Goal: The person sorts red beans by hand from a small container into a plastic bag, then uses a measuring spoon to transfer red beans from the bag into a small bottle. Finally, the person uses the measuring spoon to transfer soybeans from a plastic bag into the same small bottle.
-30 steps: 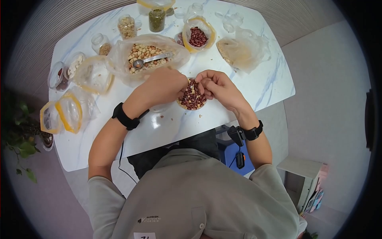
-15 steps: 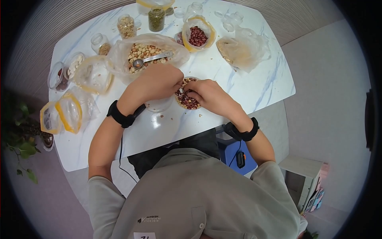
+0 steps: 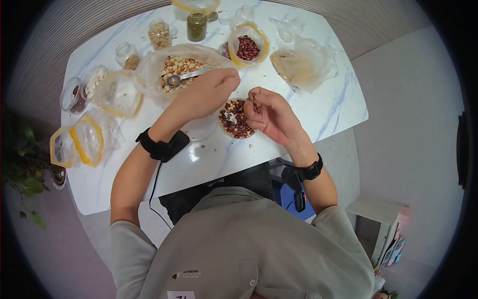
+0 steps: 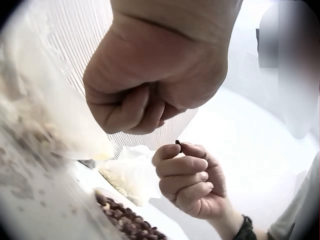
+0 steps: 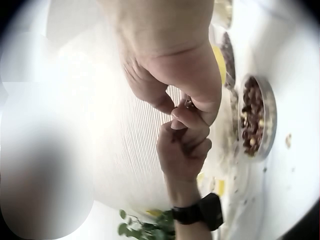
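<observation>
A round clear tub (image 5: 270, 115) holds a mix of dark red kidney beans (image 3: 230, 127) and small pale yellow pieces. Above its right side in the head view, my right hand (image 3: 271, 114) has curled fingers; its thumb and forefinger pinch a small dark bean (image 4: 178, 145), which shows in the left wrist view. My left hand (image 3: 211, 94) is raised to the upper left of the tub, curled into a fist whose inside is hidden. The right wrist view shows both hands close together, overlapping.
An open bag of nuts (image 3: 174, 67) with a metal spoon (image 3: 191, 74) lies beyond my left hand. Behind stand a bag of kidney beans (image 3: 248, 47) and several jars, including a green-filled one (image 3: 196, 27). A crumpled bag (image 3: 308, 65) lies right; a clear lid (image 3: 200, 130) sits beside the tub.
My right hand dipped into the tub's beans and has risen with a dark bean between its fingertips. My left hand has moved up and away from the tub, uncovering more of it.
</observation>
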The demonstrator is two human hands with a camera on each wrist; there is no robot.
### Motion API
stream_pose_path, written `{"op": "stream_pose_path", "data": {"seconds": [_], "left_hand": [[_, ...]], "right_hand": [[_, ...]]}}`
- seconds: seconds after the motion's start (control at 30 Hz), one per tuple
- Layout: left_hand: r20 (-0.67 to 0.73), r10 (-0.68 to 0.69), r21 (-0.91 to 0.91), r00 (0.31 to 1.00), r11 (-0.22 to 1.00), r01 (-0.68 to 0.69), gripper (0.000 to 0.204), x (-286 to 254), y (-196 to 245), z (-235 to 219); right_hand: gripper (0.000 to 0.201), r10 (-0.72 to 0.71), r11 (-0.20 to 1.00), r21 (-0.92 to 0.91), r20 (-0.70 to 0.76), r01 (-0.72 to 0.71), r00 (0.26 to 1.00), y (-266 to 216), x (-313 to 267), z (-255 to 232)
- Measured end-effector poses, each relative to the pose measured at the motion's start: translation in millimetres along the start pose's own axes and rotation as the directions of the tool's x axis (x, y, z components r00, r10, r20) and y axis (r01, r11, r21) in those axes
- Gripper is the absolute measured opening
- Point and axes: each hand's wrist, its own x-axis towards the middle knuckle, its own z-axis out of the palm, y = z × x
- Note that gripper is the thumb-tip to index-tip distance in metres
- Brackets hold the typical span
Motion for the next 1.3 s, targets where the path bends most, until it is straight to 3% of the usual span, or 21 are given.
{"op": "stream_pose_path", "data": {"seconds": [0.03, 0.1, 0.13, 0.2, 0.23, 0.27, 0.3, 0.37, 0.47, 0.57, 0.77, 0.87, 0.9, 0.97, 1.07, 1.1, 1.17, 1.3], "left_hand": [[0.074, -0.115, -0.187, 0.991, 0.974, 0.127, 0.021, 1.9, 3.5, -2.3], [0.275, -0.287, -0.493, 0.918, 0.778, 0.391, 0.02, 5.4, 12.9, -10.1], [0.304, -0.24, -0.591, 0.922, 0.712, 0.38, 0.02, 5.0, 10.5, -12.0], [0.343, -0.136, -0.758, 0.929, 0.544, 0.36, 0.02, 4.6, 4.6, -14.9], [0.291, -0.141, -0.744, 0.946, 0.588, 0.317, 0.024, 5.4, 7.9, -12.2], [0.236, -0.144, -0.727, 0.961, 0.63, 0.273, 0.027, 4.8, 13.3, -6.9], [0.181, -0.143, -0.706, 0.973, 0.67, 0.23, 0.031, 3.5, 18.2, -2.3], [0.219, -0.126, -0.64, 0.967, 0.73, 0.24, 0.039, 1.1, 27.0, 3.0], [0.261, -0.083, -0.522, 0.962, 0.826, 0.213, 0.051, -6.6, 40.4, -0.1], [0.229, -0.027, -0.479, 0.973, 0.867, 0.137, 0.054, -7.9, 40.5, -1.9], [0.078, 0.088, -0.408, 0.993, 0.912, -0.048, 0.046, -0.8, 29.8, -11.7], [-0.041, 0.03, -0.429, 0.999, 0.902, -0.044, 0.038, -0.6, 34.6, -18.2], [-0.076, -0.009, -0.448, 0.997, 0.893, -0.027, 0.035, -1.1, 37.1, -19.8], [-0.064, -0.055, -0.413, 0.996, 0.91, 0.024, 0.031, -0.3, 36.2, -26.5], [-0.018, -0.101, -0.395, 0.995, 0.915, 0.086, 0.026, 1.3, 36.5, -31.9], [0.001, -0.113, -0.396, 0.994, 0.912, 0.104, 0.025, 1.2, 35.9, -31.7], [0.039, -0.073, -0.365, 0.997, 0.928, 0.082, 0.023, 1.4, 28.1, -28.3], [0.081, -0.077, -0.203, 0.994, 0.975, 0.092, 0.02, 2.7, 23.4, -33.4]], "right_hand": [[0.019, 0.03, 0.99, 0.139, 0.008, -0.031, 1.0, 3.4, 1.1, -1.1], [0.027, 0.082, 0.91, 0.405, 0.039, -0.091, 0.996, 14.2, 7.6, 1.4], [0.036, 0.091, 0.871, 0.479, 0.055, -0.106, 0.994, 22.0, 12.4, -7.3], [0.037, 0.148, 0.853, 0.519, -0.143, -0.053, 0.979, 28.8, 20.7, 9.9], [0.038, 0.178, 0.844, 0.535, -0.238, -0.023, 0.955, 30.3, 23.5, 20.6], [0.038, 0.125, 0.896, 0.444, -0.207, -0.021, 0.97, 29.4, 23.2, 30.7], [0.039, 0.082, 0.862, 0.507, -0.122, -0.009, 0.989, 32.3, 25.6, 26.4], [0.04, -0.025, 0.781, 0.624, 0.041, -0.006, 0.999, 36.7, 30.8, 20.2], [0.042, -0.003, 0.877, 0.468, -0.215, 0.106, 0.977, 28.0, 28.1, 42.4], [0.047, 0.012, 0.889, 0.435, -0.338, 0.144, 0.941, 24.0, 26.2, 51.4], [0.058, 0.095, 0.871, 0.485, -0.324, 0.08, 0.941, 20.3, 21.4, 43.9], [0.06, -0.04, 0.807, 0.59, 0.01, 0.027, 0.999, 6.5, 30.0, 2.8], [0.06, -0.102, 0.865, 0.475, -0.147, 0.161, 0.984, -3.4, 37.3, 3.0], [0.06, -0.278, 0.911, 0.173, -0.415, 0.375, 0.866, -36.1, 53.9, 29.7], [0.065, -0.494, 0.864, -0.301, -0.357, 0.403, 0.793, -69.1, 89.7, 25.4], [0.064, -0.576, 0.767, -0.534, -0.328, 0.356, 0.749, -74.5, 96.1, 22.2], [0.064, -0.711, 0.437, -0.88, -0.21, 0.187, 0.672, -77.4, 106.0, 10.8], [0.049, -0.743, 0.421, -0.849, -0.121, 0.319, 0.658, -75.4, 84.7, -1.3]]}}
